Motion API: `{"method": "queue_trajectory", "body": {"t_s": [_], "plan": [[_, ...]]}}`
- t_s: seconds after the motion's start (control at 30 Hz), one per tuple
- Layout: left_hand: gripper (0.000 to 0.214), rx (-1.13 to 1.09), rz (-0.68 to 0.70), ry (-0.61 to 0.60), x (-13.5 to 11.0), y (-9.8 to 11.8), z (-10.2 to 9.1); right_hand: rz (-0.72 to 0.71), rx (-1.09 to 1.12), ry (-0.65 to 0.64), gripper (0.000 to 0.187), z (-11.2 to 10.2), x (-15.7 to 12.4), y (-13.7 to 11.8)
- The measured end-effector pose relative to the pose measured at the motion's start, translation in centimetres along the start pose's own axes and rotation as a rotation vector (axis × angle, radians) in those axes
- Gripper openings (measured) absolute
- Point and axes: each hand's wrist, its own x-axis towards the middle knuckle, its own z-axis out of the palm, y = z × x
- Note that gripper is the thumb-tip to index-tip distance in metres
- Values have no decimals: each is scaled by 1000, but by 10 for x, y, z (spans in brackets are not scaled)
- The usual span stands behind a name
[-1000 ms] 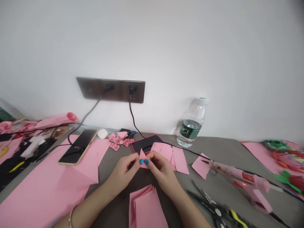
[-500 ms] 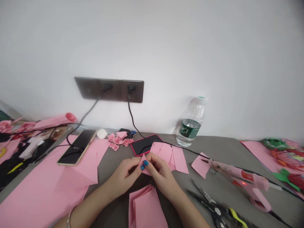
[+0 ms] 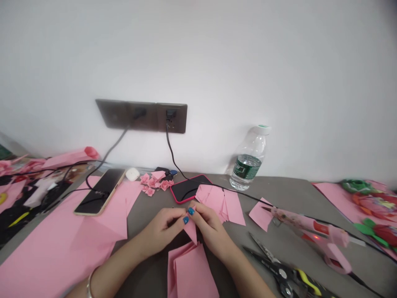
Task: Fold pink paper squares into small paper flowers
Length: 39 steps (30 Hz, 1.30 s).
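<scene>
Between my left hand (image 3: 163, 231) and my right hand (image 3: 211, 234), I pinch a folded pink paper triangle (image 3: 190, 233), its point hanging down below my hands. Both hands are closed together on it, and my blue-painted fingertips (image 3: 191, 211) meet at its upper edge. A silver bangle (image 3: 90, 284) circles my left wrist.

Just below my hands lies a stack of folded pink paper (image 3: 194, 271). Ahead of my right hand sits a loose, overlapping pile of pink paper squares (image 3: 217, 200), just beside a black phone in a red case (image 3: 189, 188). Farther ahead of my left hand, small pink paper roses (image 3: 151, 182) cluster near a white earbud case (image 3: 132, 174).

Left of my left hand spreads a large pink sheet (image 3: 58, 252), with a gold-edged smartphone (image 3: 101, 192) lying on it. Right of my right hand, a pink hot glue gun (image 3: 322, 236) lies on its side, its nozzle near a single pink square (image 3: 259, 214), and yellow-handled scissors (image 3: 281, 271) lie closer to me. Well ahead, a water bottle (image 3: 248, 159) stands by the wall, and black cables run down from a wall socket panel (image 3: 141, 116).
</scene>
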Motion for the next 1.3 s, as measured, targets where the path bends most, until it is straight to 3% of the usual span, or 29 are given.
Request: {"method": "queue_trajectory", "body": {"t_s": [0.13, 0.4, 0.77, 1.0, 1.3], "plan": [[38, -18, -28, -25, 0, -1, 0, 28, 21, 59, 39, 1, 0, 2], [33, 60, -104, 70, 1, -7, 6, -17, 3, 136, 41, 1, 2, 4], [33, -8, -69, 264, 1, 0, 0, 35, -80, -33, 41, -1, 0, -5], [35, 46, -35, 156, -1, 1, 3, 14, -49, 31, 43, 1, 1, -2], [38, 127, -21, 198, 1, -1, 1, 30, 24, 128, 45, 0, 5, 2]]}}
